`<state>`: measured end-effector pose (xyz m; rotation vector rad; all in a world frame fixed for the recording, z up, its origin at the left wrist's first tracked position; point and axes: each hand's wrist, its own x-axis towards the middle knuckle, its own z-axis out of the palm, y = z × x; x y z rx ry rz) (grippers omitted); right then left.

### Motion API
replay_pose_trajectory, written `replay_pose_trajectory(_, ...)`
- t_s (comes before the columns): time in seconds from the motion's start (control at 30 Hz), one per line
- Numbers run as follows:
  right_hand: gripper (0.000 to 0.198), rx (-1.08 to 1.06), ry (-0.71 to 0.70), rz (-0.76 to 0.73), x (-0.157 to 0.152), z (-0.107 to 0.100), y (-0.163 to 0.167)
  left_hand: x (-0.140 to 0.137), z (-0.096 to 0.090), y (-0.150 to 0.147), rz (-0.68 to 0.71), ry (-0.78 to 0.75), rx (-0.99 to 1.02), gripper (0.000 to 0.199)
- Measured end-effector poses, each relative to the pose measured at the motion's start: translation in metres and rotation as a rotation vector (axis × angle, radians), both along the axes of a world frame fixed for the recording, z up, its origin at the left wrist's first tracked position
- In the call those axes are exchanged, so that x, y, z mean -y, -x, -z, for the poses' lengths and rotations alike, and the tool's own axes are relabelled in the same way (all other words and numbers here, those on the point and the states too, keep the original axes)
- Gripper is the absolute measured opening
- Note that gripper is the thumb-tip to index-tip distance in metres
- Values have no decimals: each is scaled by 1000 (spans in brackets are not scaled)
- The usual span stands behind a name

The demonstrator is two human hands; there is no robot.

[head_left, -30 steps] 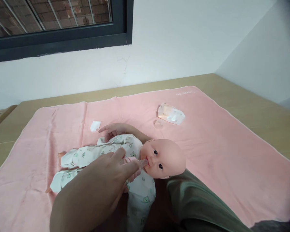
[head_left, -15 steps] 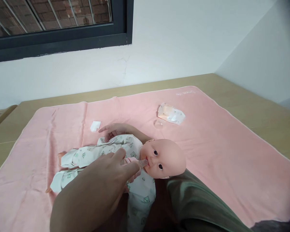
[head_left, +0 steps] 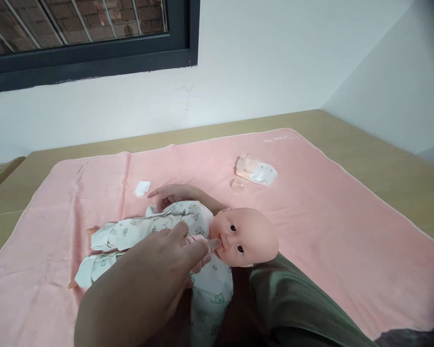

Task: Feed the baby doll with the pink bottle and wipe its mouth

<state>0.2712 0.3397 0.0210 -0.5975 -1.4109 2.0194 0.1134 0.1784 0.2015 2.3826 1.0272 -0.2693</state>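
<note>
A bald baby doll (head_left: 251,236) in a white printed outfit lies on its back, its head to the right. My left hand (head_left: 177,255) is closed around a pink feeding bottle (head_left: 195,239), and the clear teat touches the doll's mouth. Most of the bottle is hidden by my fingers. Beneath the doll's head and neck passes my right arm, in a grey-green sleeve (head_left: 292,289). My right hand (head_left: 171,194) comes out on the doll's far side, lying against its clothes. Its index finger is stretched out and the others are loosely bent.
A pink blanket (head_left: 332,226) covers much of the wooden surface (head_left: 376,159). On it lie a white and orange packet (head_left: 256,170), a clear dome-shaped cap (head_left: 237,185) and a small folded white cloth or tissue (head_left: 142,188). A white wall and dark-framed window (head_left: 188,48) stand behind.
</note>
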Motion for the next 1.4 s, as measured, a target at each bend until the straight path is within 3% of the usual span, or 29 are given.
replay_pose_trajectory(0.23, 52, -3, 131, -119, -23, 18, 5, 1, 0, 1, -14, 7, 6, 40)
replay_pose_trajectory(0.5, 73, 51, 238, -214, -45, 42, 10, 1, 1, 1, -23, 31, 33, 39)
replay_pose_trajectory(0.97, 70, 54, 233, -221, -45, 41, 9, 1, 3, 3, -11, -3, 44, 46)
replay_pose_trajectory(1.4, 66, 33, 231, -217, -45, 43, 10, 0, 5, 1, -12, -29, 40, 37)
